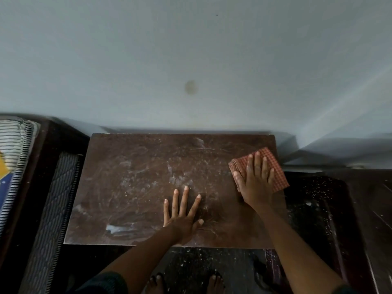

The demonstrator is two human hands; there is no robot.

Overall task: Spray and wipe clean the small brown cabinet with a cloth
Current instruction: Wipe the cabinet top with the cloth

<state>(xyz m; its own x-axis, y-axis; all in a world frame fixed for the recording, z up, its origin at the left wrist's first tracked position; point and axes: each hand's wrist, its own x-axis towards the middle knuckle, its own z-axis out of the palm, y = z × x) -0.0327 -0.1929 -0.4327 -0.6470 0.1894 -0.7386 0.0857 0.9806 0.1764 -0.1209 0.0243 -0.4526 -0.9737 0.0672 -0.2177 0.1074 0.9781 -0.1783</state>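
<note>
Head view: the small brown cabinet's flat, smeared top point(148, 177) stood against the pale wall point(191, 49), beside a striped mattress point(14, 145). Your right hand point(254, 183) lay flat, fingers spread, pressing the folded red-checked cloth point(275, 168) onto the top's right edge. Your left hand point(180, 215) rested open, fingers splayed, on the top's front centre, holding nothing.

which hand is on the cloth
The right hand: it presses flat on the red checked cloth at the cabinet top's right edge. The left hand lies spread on bare wood, with nothing under it.
</note>
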